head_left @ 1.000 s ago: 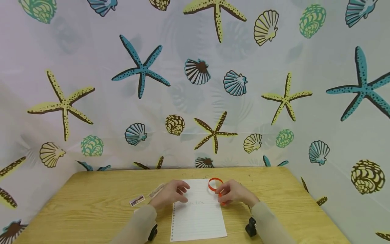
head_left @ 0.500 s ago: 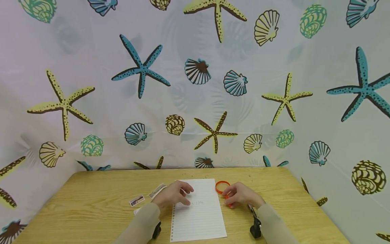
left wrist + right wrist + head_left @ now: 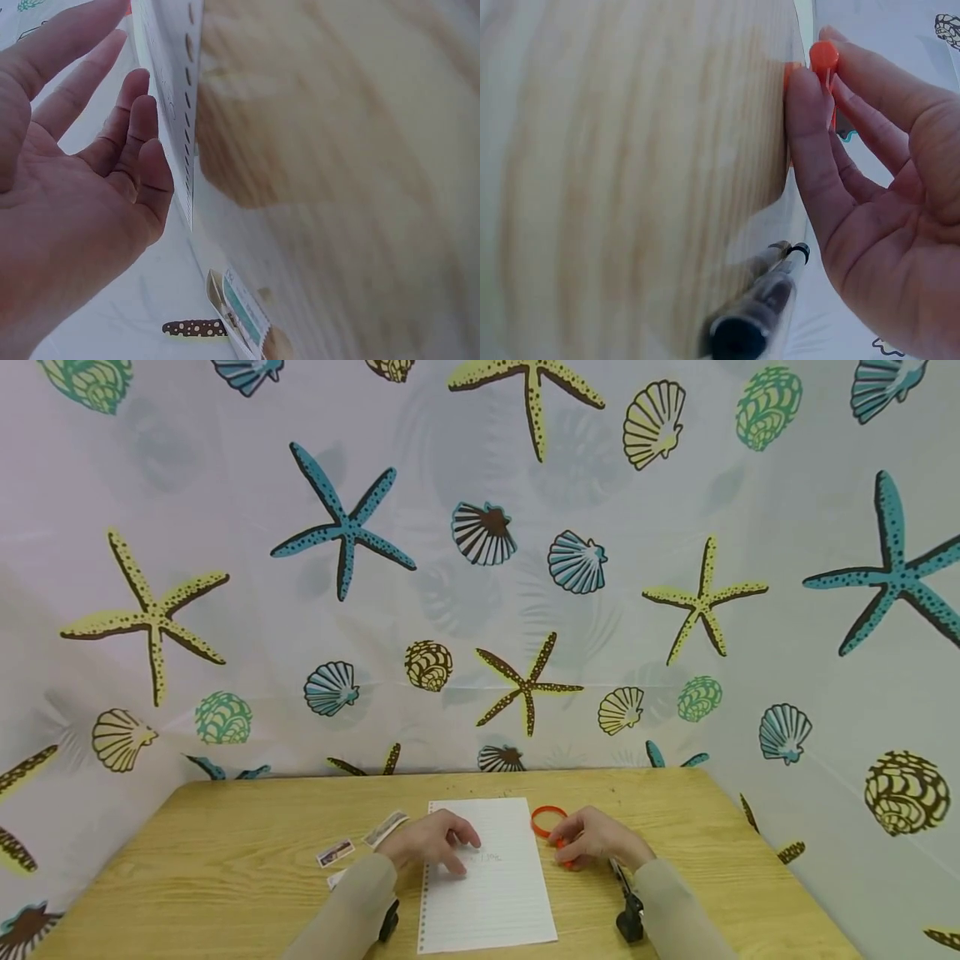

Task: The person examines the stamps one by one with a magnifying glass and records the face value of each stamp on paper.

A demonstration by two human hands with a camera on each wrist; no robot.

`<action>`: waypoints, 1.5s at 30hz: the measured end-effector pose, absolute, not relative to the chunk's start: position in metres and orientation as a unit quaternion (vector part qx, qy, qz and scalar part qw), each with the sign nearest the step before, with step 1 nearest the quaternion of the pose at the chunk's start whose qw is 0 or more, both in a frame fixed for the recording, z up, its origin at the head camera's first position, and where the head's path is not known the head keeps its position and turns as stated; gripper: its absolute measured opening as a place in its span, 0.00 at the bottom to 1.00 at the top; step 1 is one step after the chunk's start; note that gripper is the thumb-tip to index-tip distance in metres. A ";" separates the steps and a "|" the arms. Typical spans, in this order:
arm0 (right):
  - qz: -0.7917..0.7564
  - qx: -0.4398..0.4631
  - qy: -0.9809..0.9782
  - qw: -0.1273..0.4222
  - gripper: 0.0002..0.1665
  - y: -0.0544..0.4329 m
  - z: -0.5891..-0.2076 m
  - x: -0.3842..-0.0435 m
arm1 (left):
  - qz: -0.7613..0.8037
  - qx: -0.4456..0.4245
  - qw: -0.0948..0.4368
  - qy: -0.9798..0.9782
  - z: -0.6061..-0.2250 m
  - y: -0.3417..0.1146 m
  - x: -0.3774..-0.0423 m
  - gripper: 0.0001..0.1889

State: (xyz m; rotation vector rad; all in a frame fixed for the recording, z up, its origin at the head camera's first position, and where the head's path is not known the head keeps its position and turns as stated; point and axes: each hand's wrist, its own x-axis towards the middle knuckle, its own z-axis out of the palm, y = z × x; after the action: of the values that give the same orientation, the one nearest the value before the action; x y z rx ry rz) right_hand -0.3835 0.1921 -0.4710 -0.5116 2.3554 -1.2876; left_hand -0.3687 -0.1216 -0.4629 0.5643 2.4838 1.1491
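Note:
My right hand (image 3: pixel 600 838) pinches the handle of a red magnifying glass (image 3: pixel 551 808) between thumb and fingers. Its round frame lies just beyond the right edge of a lined, punched sheet of paper (image 3: pixel 495 910). The right wrist view shows the rounded handle end (image 3: pixel 824 56) between the fingertips. Faint handwriting crosses the sheet's middle. My left hand (image 3: pixel 429 842) hovers over the sheet's left side with fingers loosely bent and nothing in them. Its palm (image 3: pixel 75 195) shows bare in the left wrist view.
Several small printed pieces like postage stamps (image 3: pixel 335 853) lie left of the sheet, one partly behind the left sleeve. A pen with a black end (image 3: pixel 628 914) lies beside the right forearm. Behind the wooden table (image 3: pixel 247 860) hangs a shell-patterned curtain (image 3: pixel 420 727).
My right hand has carried the magnifying glass rightward, off the sheet's upper right corner and onto the wood beside it. My left hand has shifted slightly right over the paper.

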 end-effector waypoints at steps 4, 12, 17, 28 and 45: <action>-0.458 -0.191 0.844 0.202 0.14 0.192 -0.473 -0.384 | 0.400 0.210 0.176 0.875 -0.465 -0.123 -0.370 0.20; -0.449 -0.192 0.849 0.201 0.13 0.191 -0.474 -0.387 | 0.387 0.182 0.193 0.883 -0.463 -0.120 -0.368 0.22; -0.460 -0.184 0.843 0.208 0.13 0.191 -0.474 -0.386 | 0.378 0.166 0.207 0.887 -0.462 -0.119 -0.367 0.22; -0.474 -0.193 0.837 0.193 0.13 0.199 -0.474 -0.382 | 0.374 0.166 0.225 0.884 -0.465 -0.120 -0.369 0.24; -0.462 -0.204 0.847 0.163 0.14 0.238 -0.468 -0.388 | 0.348 0.165 0.236 0.892 -0.461 -0.118 -0.371 0.25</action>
State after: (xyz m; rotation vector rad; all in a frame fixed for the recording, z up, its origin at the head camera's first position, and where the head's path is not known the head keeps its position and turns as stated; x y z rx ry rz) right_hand -0.3877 0.2383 -0.4679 -0.5831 2.4166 -1.3170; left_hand -0.3708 -0.1179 -0.4615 0.4532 2.4472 0.9558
